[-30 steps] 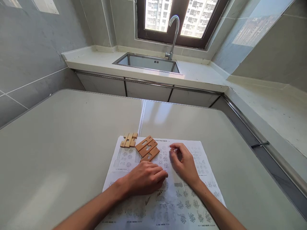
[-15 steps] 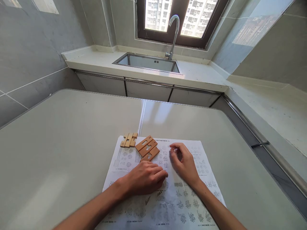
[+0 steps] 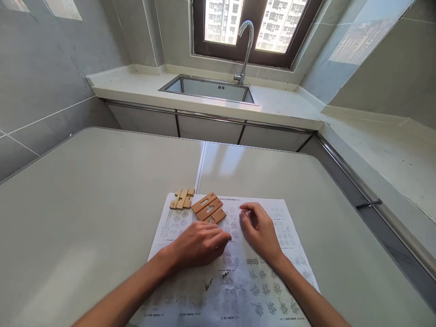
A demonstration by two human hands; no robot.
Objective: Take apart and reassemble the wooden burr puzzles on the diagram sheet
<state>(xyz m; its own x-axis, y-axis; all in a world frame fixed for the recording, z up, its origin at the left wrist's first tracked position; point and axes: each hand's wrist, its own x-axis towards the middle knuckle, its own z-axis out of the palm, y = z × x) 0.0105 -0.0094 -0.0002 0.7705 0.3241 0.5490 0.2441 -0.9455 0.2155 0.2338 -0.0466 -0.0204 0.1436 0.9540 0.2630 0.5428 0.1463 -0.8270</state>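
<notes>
My left hand (image 3: 203, 243) rests on the printed sheet (image 3: 272, 299), its fingers curled; whether anything is inside them is hidden. Just beyond it lie reddish-brown wooden pieces (image 3: 208, 209) with cut-out slots, side by side at a slant, the nearest one partly covered by the hand. Lighter wooden pieces (image 3: 182, 199) lie together at the sheet's top left corner. On the right half of the sheet is my right hand (image 3: 260, 229), thumb and fingers bent towards each other, with no object visible between them. Small dark marks (image 3: 208, 284) show on the paper below my left hand.
A pale table (image 3: 102, 204) with a centre seam carries the sheet. Behind it are a counter (image 3: 136, 86), a sink (image 3: 211, 91) and a curved tap (image 3: 247, 50) under a window. Another counter (image 3: 384, 150) with a metal rail runs along the right.
My left hand has shifted a little to the left and away from me, covering more of the nearest brown piece. My right hand keeps its place and shape.
</notes>
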